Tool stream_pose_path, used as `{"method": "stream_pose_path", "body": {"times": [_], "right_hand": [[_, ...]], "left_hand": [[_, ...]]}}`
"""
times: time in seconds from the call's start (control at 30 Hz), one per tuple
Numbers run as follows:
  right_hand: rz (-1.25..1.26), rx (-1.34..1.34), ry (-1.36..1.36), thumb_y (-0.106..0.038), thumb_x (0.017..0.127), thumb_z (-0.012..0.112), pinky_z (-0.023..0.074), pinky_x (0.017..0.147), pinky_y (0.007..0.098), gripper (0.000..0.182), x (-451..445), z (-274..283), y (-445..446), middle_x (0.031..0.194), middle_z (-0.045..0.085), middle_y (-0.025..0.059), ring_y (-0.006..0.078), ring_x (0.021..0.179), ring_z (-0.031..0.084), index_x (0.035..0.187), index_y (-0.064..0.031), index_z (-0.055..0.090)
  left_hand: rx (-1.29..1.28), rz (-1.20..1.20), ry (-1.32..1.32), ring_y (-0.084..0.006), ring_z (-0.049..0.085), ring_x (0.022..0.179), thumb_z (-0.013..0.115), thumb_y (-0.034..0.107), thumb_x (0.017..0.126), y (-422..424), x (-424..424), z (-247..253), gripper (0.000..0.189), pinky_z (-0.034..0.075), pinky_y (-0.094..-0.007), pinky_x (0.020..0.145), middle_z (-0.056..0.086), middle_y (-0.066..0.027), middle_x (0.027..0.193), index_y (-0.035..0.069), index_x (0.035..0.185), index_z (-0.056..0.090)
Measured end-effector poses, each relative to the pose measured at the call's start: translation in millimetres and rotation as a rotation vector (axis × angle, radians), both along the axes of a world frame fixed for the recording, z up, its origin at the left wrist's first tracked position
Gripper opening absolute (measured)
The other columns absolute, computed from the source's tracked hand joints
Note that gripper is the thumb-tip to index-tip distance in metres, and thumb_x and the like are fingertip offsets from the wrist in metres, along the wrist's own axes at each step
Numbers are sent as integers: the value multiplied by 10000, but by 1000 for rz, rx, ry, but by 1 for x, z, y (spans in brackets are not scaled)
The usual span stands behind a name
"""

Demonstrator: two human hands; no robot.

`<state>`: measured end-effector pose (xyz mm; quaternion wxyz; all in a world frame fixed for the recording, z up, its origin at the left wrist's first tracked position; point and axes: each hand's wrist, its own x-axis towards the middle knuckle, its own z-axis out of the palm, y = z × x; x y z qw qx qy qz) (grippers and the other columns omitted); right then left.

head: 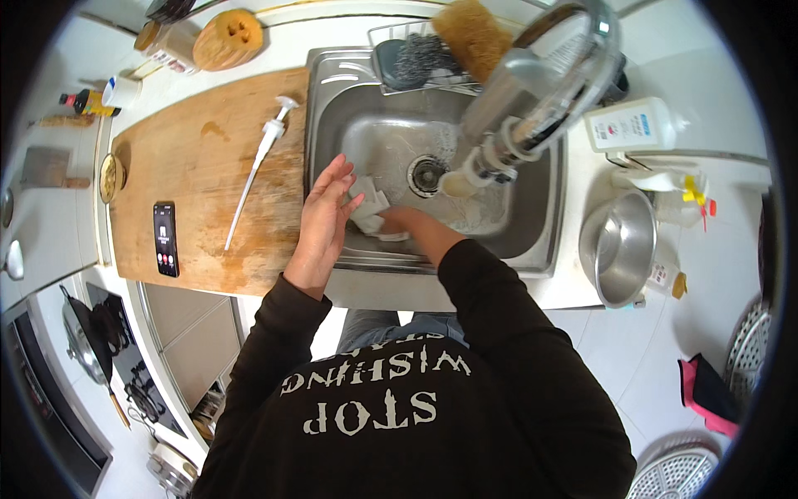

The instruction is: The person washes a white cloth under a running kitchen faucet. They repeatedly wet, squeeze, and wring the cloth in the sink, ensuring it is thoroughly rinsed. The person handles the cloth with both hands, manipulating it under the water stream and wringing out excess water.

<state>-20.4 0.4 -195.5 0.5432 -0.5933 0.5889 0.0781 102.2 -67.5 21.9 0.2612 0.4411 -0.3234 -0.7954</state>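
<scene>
My right hand is down in the left part of the stainless steel sink, on a white cloth; its fingers are blurred and partly hidden. Raised over the sink's left rim, my left hand holds nothing, its fingers spread and pointing away from me. To the right of the cloth lies the round drain. The faucet reaches over the basin from the upper right. A white pump dispenser top with a long tube rests on the wooden cutting board to the left.
A phone and a small bowl are at the board's left. Behind it sits a cut pumpkin. A wire rack at the sink's back holds scrubbers. On the right are a white jug and a metal bowl.
</scene>
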Motion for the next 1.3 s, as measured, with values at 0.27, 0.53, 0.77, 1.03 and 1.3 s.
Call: {"method": "stream_pose_path", "body": {"times": [0.27,0.53,0.77,1.03,1.3], "right_hand": [[-360,192,-8,-312,698,599,468,734,361,449,-208,100,119,959,627,152,248,840,593,1038,-19,585],[-162,94,402,-489,672,545,464,748,414,509,-149,135,151,940,624,202,346,868,597,836,-22,664],[-585,-246,-4,-363,694,546,449,757,416,385,-47,139,67,931,622,179,346,892,582,953,-89,620],[-972,-632,-181,-337,713,568,425,813,405,393,-18,179,69,1008,553,180,345,957,535,1007,-77,556],[-549,-976,164,-78,659,624,446,774,387,265,-177,99,70,922,582,118,299,901,562,918,-117,586]], "left_hand": [[170,-144,54,-223,394,1176,514,164,850,20,-19,-13,518,361,-386,959,398,-116,1289,40,1323,345],[109,-204,-13,-230,387,1187,511,175,851,21,-26,-12,541,346,-395,969,380,-120,1321,41,1341,322],[512,-145,-200,-246,387,1161,617,347,777,48,-35,-90,603,385,-412,901,402,-91,1266,148,1295,380],[519,-103,165,-261,591,893,490,326,875,24,-69,-110,371,467,-391,815,595,-125,1004,46,1119,493],[487,-140,228,-250,394,1197,502,145,883,67,-108,-66,369,327,-402,1005,474,-104,1226,77,1232,407]]}}
